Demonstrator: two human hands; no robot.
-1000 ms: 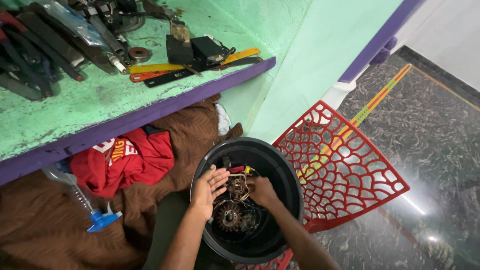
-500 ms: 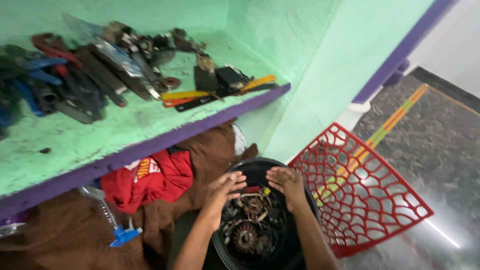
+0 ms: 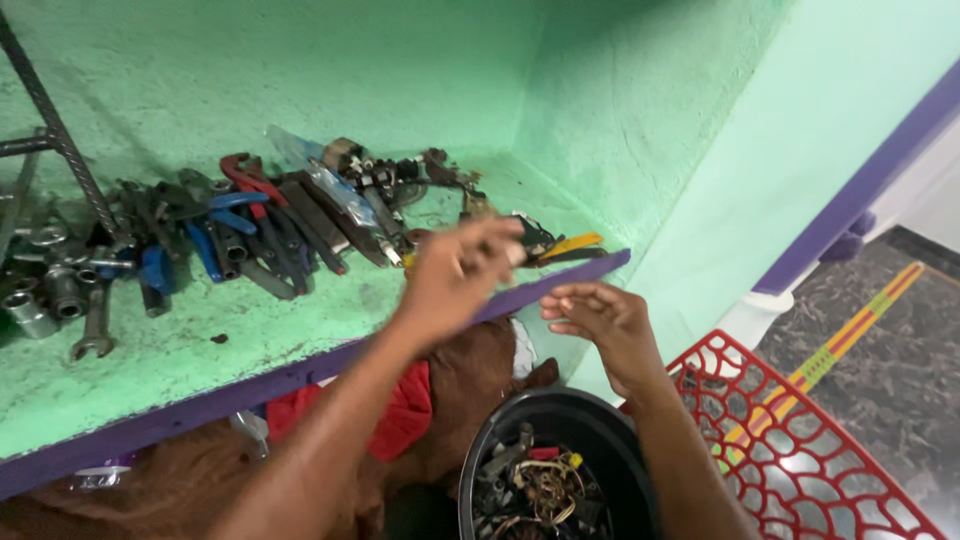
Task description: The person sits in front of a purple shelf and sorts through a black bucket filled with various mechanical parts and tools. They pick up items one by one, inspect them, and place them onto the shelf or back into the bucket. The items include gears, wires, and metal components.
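My left hand [image 3: 455, 275] is raised over the front of the green shelf [image 3: 250, 345]. Its fingers are pinched on a small pale part [image 3: 515, 252], which is blurred. My right hand [image 3: 600, 320] hovers lower and to the right, just past the shelf's purple edge [image 3: 560, 280]. Its fingers are loosely apart and hold nothing. Below both hands stands a black bucket [image 3: 500, 430] with several metal parts, wire coils and small coloured bits inside.
Wrenches, pliers and sockets [image 3: 200, 240] lie in a heap along the shelf, with yellow-handled tools [image 3: 570, 245] at its right end. A red plastic grille [image 3: 800, 450] leans beside the bucket. Red cloth [image 3: 400, 420] and brown cloth [image 3: 470, 370] lie under the shelf.
Both hands have come up out of the bucket. The left one rose to the shelf with its fingers pinched. The view has tilted up toward the shelf.
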